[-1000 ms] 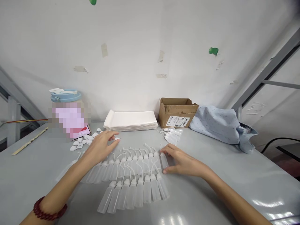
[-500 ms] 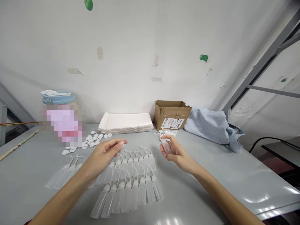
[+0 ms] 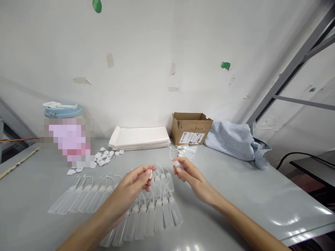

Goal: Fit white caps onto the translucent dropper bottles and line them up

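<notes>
My left hand (image 3: 137,181) pinches a small white cap (image 3: 150,174) above the rows of bottles. Just right of it, my right hand (image 3: 190,174) is closed round a translucent bottle with a white top (image 3: 176,164), mostly hidden by the fingers; a thin white tube rises from it. Flat translucent bottles (image 3: 150,216) with thin curved tubes lie side by side below my left hand, and more bottles (image 3: 83,198) lie to the left. Several loose white caps (image 3: 102,158) are scattered at the back left.
A stack of white sheets (image 3: 141,137) lies against the wall, beside an open cardboard box (image 3: 192,129). More small bottles (image 3: 187,151) sit before the box. Light blue cloth (image 3: 230,139) is at the right; a blue-lidded container (image 3: 62,111) stands at the left.
My left hand has moved right and slightly down with the cap. My right hand has shifted left with the bottle, bringing the two closer together.
</notes>
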The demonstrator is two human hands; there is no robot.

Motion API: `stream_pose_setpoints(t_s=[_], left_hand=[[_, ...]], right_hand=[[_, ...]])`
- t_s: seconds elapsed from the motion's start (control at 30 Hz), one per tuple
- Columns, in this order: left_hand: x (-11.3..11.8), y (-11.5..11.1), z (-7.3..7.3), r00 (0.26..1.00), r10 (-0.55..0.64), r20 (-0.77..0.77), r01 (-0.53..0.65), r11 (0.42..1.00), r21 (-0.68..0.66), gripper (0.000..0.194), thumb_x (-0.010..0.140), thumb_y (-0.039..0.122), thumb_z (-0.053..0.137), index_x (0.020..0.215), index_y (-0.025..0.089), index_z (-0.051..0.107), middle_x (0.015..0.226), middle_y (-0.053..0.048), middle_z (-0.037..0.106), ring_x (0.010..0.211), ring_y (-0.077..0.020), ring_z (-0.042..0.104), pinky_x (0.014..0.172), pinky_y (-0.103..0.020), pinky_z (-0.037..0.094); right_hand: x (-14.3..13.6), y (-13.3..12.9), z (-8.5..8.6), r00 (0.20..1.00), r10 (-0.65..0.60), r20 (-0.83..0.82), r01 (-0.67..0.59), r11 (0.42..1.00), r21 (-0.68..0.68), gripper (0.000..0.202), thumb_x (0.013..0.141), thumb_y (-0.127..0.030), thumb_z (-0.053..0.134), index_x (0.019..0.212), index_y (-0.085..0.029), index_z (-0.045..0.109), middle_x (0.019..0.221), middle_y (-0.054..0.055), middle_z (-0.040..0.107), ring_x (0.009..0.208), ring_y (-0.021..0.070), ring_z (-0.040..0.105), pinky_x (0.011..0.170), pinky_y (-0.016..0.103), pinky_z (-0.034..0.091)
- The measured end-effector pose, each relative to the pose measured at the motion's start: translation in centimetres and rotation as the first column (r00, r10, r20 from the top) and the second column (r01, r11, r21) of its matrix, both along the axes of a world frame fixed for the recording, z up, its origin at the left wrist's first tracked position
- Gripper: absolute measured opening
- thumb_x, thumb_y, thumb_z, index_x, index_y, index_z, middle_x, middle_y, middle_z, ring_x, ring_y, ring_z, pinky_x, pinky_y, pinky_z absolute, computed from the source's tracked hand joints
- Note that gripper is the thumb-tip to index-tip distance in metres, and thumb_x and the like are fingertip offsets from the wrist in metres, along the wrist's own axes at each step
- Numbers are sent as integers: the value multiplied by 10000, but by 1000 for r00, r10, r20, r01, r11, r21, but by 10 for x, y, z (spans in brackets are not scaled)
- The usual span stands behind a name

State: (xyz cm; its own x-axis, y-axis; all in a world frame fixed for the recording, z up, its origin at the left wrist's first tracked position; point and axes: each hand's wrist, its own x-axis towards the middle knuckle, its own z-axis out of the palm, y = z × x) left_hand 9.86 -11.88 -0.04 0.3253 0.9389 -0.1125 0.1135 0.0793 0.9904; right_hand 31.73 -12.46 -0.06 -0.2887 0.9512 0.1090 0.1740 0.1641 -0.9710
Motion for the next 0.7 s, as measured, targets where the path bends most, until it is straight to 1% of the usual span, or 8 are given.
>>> stream_pose_setpoints(t_s=[0.07, 0.13, 0.23, 0.3, 0.37, 0.47, 0.63, 0.7], left_hand=[[1, -2, 0, 999, -8, -41, 9, 1000, 19, 370, 887, 505, 449, 1020, 201, 612, 797, -25, 514, 747, -158, 510, 727, -312, 464], [1, -5, 3, 999, -10, -43, 11, 999, 47, 349, 870, 510, 488, 996, 212, 621, 797, -16, 516, 749, -154, 500, 742, -307, 455], [4, -8, 7, 999, 0, 32, -2, 999, 44, 281, 822, 472, 586, 943, 220, 621, 804, -6, 534, 751, -143, 494, 711, -261, 443], [7, -9, 8, 995, -5, 104, 3, 1000, 15, 228, 783, 419, 652, 883, 216, 627, 811, 2, 548, 756, -131, 497, 690, -226, 434], [11, -10, 6, 987, -32, 159, 33, 999, -6, 207, 734, 369, 709, 836, 205, 635, 786, 10, 554, 744, -123, 502, 672, -210, 432], [15, -10, 3, 984, -54, 170, 54, 999, 4, 207, 678, 317, 754, 803, 183, 657, 732, 11, 569, 699, -120, 513, 638, -212, 440], [18, -12, 1, 983, 68, 170, -82, 993, 80, 173, 679, 286, 750, 794, 182, 673, 818, -16, 658, 768, -146, 587, 695, -238, 494], [18, -12, 0, 980, 92, 179, -110, 990, 94, 161, 685, 284, 745, 788, 183, 674, 830, -19, 678, 783, -150, 609, 716, -241, 510]], right_hand=[[-2, -2, -3, 995, -18, 103, 8, 996, 93, 248, 930, -338, 449, 1144, -217, 481, 928, 31, 577, 840, 165, 522, 757, 306, 416], [-5, -3, -7, 973, -58, 223, 10, 978, 209, 227, 927, -289, 453, 1137, -208, 483, 958, 47, 607, 832, 171, 551, 744, 306, 437], [-9, -4, -15, 928, -147, 342, 4, 924, 383, 224, 911, -203, 451, 1134, -191, 470, 936, 59, 623, 782, 172, 573, 694, 299, 453], [-10, -4, -20, 911, -180, 371, -7, 893, 450, 233, 900, -161, 445, 1132, -184, 459, 940, 67, 621, 773, 171, 580, 686, 298, 461], [-12, -5, -23, 901, -187, 392, -15, 888, 460, 252, 894, -135, 437, 1142, -183, 441, 962, 75, 617, 758, 168, 583, 659, 289, 468], [-15, -7, -23, 892, -163, 421, -43, 898, 438, 284, 901, -124, 411, 1180, -176, 404, 991, 87, 606, 736, 163, 578, 640, 285, 477], [-19, -16, -14, 874, -86, 478, -139, 899, 416, 302, 959, -211, 356, 1257, -171, 381, 1002, 90, 557, 850, 185, 557, 766, 335, 487], [-19, -19, -11, 880, -39, 473, -177, 898, 403, 294, 976, -217, 317, 1257, -189, 399, 988, 79, 543, 901, 188, 542, 813, 343, 478]])
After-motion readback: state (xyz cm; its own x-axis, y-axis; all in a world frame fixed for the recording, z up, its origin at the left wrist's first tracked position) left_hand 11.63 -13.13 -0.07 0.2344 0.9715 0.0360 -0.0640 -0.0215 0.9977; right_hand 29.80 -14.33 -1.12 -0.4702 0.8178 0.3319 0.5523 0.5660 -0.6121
